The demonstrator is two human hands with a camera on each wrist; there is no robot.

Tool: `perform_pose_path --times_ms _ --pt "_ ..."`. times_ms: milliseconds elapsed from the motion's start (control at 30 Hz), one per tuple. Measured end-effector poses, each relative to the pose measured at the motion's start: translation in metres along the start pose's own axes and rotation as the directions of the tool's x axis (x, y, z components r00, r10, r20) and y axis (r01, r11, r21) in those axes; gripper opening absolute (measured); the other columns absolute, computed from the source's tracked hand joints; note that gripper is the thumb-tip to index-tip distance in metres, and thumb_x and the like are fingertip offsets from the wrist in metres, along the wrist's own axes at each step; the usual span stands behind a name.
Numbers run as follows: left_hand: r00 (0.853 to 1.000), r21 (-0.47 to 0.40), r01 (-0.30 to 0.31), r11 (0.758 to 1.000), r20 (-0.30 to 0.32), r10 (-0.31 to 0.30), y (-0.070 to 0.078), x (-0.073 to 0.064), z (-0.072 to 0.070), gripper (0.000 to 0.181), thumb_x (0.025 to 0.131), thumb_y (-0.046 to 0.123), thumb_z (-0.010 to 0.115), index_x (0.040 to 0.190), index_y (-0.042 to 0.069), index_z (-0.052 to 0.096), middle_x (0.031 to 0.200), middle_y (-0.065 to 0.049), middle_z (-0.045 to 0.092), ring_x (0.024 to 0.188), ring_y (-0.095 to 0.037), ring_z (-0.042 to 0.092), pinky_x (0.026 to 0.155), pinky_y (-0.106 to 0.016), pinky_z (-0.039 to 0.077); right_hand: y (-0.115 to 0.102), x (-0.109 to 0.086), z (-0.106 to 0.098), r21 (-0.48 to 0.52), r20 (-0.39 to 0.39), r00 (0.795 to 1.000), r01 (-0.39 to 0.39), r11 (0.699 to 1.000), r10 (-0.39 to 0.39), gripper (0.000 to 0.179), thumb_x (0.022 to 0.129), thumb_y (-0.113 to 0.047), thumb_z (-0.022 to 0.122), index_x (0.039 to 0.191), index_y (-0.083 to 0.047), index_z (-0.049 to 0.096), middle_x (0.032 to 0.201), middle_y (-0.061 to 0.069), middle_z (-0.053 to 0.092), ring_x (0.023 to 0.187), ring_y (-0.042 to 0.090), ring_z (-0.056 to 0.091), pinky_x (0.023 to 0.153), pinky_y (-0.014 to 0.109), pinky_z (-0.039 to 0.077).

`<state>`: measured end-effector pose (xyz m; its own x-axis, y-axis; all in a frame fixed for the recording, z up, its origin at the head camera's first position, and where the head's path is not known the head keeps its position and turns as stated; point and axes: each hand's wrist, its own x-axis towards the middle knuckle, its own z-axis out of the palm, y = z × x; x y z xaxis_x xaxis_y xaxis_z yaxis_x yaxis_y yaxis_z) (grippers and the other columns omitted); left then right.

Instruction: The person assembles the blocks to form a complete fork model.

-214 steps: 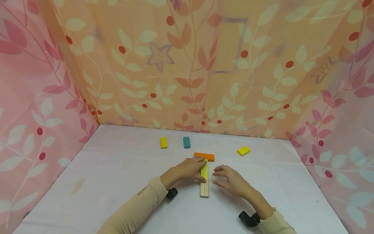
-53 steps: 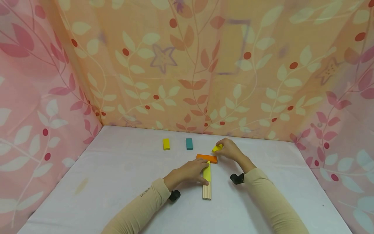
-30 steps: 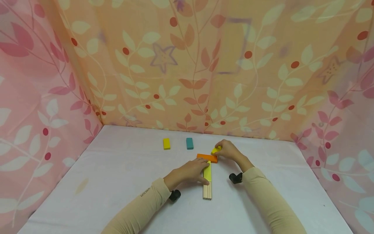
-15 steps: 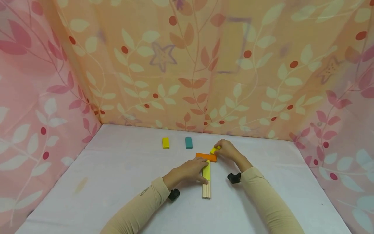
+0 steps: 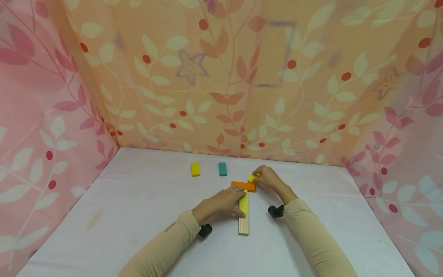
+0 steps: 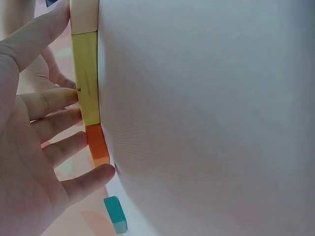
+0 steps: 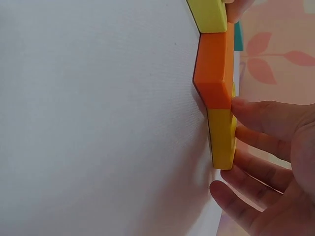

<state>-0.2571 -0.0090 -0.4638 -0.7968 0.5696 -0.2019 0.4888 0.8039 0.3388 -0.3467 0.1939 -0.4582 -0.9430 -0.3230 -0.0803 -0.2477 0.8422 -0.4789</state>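
My left hand (image 5: pixel 221 202) lies over a row of blocks with its fingers fairly straight. Its fingertips touch the light yellow block (image 6: pixel 87 78) and the orange block (image 6: pixel 97 143); its thumb is by the plain wooden block (image 5: pixel 243 227). The wooden and light yellow blocks join end to end, and the orange one lies crosswise at their far end. Between thumb and fingers, my right hand (image 5: pixel 271 180) pinches a yellow block (image 7: pixel 221 137). That block stands at the right end of the orange block, seemingly touching it, angled away in the head view.
Behind the row, a teal block (image 5: pixel 222 169) and another yellow block (image 5: pixel 195 169) lie apart on the white tabletop (image 5: pixel 104 215). Patterned cloth (image 5: pixel 159 96) encloses the back and sides. A black camera (image 5: pixel 275 211) hangs at the right wrist, another black camera (image 5: pixel 205 230) at the left.
Since the earliest frame, my right hand has taken the yellow block from the far right and brought it left to the orange block. Lately it shifts slightly left. My left hand stays put.
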Motion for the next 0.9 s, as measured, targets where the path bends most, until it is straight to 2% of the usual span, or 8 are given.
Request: perform_pose_path --times_ms 267,467,667,900 --pt "1.0 0.004 -0.01 1.0 -0.004 0.01 -0.002 0.001 0.0 0.081 0.077 0.057 0.074 0.143 0.017 0.049 0.151 0.0 0.045 0.14 -0.019 0.039 0.113 -0.042 0.039 0.003 0.0 0.001 -0.003 -0.008 1.0 0.007 1.0 -0.007 0.033 0.084 -0.017 0.075 0.111 0.001 0.071 0.118 0.019 0.063 0.105 0.031 0.059 0.1 0.049 0.049" --pt "1.0 0.021 -0.012 1.0 0.005 0.012 -0.001 0.0 0.0 0.081 0.077 0.06 0.073 0.143 0.019 0.049 0.152 0.001 0.044 0.14 -0.017 0.038 0.113 -0.042 0.039 0.004 -0.003 -0.003 0.002 -0.024 0.999 0.049 0.999 -0.049 0.032 0.086 -0.021 0.073 0.11 0.0 0.071 0.118 0.019 0.062 0.106 0.033 0.06 0.096 0.049 0.05" --pt "1.0 0.015 0.002 1.0 0.014 -0.002 0.0 0.0 -0.001 0.081 0.078 0.059 0.072 0.144 0.02 0.048 0.153 0.002 0.043 0.141 -0.017 0.038 0.114 -0.043 0.038 -0.009 0.0 -0.017 0.044 -0.049 0.995 0.084 0.996 -0.082 0.035 0.092 -0.027 0.067 0.114 -0.001 0.069 0.12 0.019 0.063 0.111 0.039 0.059 0.094 0.053 0.051" --pt "1.0 -0.01 -0.009 1.0 0.004 0.009 -0.001 -0.001 -0.002 0.079 0.077 0.056 0.074 0.143 0.019 0.05 0.151 0.002 0.044 0.139 -0.017 0.039 0.113 -0.042 0.039 -0.028 0.017 -0.025 0.037 0.01 0.995 0.097 0.995 -0.097 0.037 0.091 -0.026 0.069 0.12 -0.003 0.067 0.126 0.019 0.061 0.115 0.038 0.056 0.095 0.048 0.052"
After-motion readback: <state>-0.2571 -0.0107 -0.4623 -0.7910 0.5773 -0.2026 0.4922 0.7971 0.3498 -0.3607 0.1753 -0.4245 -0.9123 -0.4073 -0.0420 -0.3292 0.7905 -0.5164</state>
